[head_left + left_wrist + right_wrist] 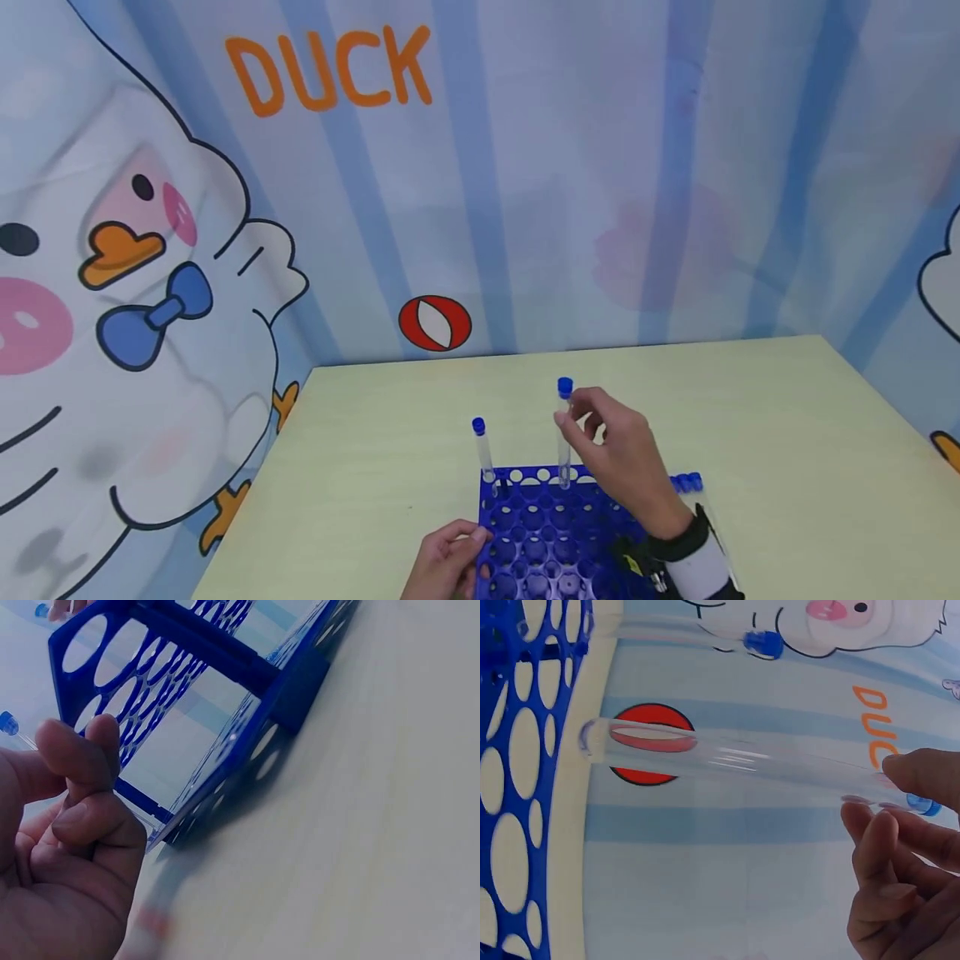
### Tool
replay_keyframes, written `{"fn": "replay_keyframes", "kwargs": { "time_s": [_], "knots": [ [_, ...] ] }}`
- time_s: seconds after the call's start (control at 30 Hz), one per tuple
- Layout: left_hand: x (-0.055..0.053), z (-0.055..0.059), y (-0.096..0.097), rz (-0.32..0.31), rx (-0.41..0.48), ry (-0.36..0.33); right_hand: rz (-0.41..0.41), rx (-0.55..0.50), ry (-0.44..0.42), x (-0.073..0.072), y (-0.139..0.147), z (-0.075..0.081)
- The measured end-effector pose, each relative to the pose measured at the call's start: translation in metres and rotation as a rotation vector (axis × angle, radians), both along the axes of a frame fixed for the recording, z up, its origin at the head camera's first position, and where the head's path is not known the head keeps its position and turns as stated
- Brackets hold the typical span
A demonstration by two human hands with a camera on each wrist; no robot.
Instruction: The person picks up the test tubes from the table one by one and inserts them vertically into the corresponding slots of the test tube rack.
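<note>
A clear test tube (564,450) with a blue cap stands upright over the back row of a blue tube rack (536,533). My right hand (626,454) pinches it just below the cap between thumb and fingertips. In the right wrist view, the rounded bottom of this test tube (727,754) hangs slightly clear of the rack's holes. A second blue-capped tube (485,454) leans a little in the back left corner hole. My left hand (448,557) grips the rack's left edge; the left wrist view shows its curled fingers (97,817) at the rack's side.
More blue caps (686,482) show at the rack's right, partly hidden behind my right wrist. The pale table (337,467) reaches back to a curtain (555,208) printed with ducks and a ball. A strapped device (678,542) sits on the right wrist.
</note>
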State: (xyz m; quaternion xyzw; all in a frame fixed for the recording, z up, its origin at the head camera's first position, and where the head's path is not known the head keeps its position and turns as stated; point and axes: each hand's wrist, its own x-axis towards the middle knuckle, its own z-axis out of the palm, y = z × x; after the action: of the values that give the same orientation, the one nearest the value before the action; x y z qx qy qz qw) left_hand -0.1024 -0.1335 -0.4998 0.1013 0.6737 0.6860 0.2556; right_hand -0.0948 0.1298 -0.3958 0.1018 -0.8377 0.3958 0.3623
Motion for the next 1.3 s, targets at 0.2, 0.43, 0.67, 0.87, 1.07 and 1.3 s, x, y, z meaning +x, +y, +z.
{"fn": "replay_keyframes", "kwargs": {
  "time_s": [0.2, 0.43, 0.67, 0.87, 1.07, 1.3],
  "knots": [
    [-0.001, -0.004, 0.002, -0.006, 0.029, 0.055, 0.084, -0.052, 0.05, -0.012, -0.023, -0.013],
    [-0.001, 0.0, 0.003, -0.005, 0.027, 0.076, 0.128, -0.097, 0.058, -0.02, -0.042, -0.022],
    [-0.001, 0.002, 0.002, -0.01, 0.016, 0.101, 0.114, -0.074, 0.04, -0.023, -0.05, -0.026],
    [-0.001, 0.0, 0.001, -0.005, 0.019, 0.083, 0.118, -0.075, -0.069, -0.024, -0.052, -0.029],
    [-0.001, 0.0, 0.002, -0.003, 0.015, 0.079, 0.138, -0.054, -0.247, -0.024, -0.052, -0.031],
    [-0.002, 0.0, 0.002, 0.0, 0.012, 0.078, 0.131, -0.037, -0.357, -0.026, -0.053, -0.033]
  ]
}}
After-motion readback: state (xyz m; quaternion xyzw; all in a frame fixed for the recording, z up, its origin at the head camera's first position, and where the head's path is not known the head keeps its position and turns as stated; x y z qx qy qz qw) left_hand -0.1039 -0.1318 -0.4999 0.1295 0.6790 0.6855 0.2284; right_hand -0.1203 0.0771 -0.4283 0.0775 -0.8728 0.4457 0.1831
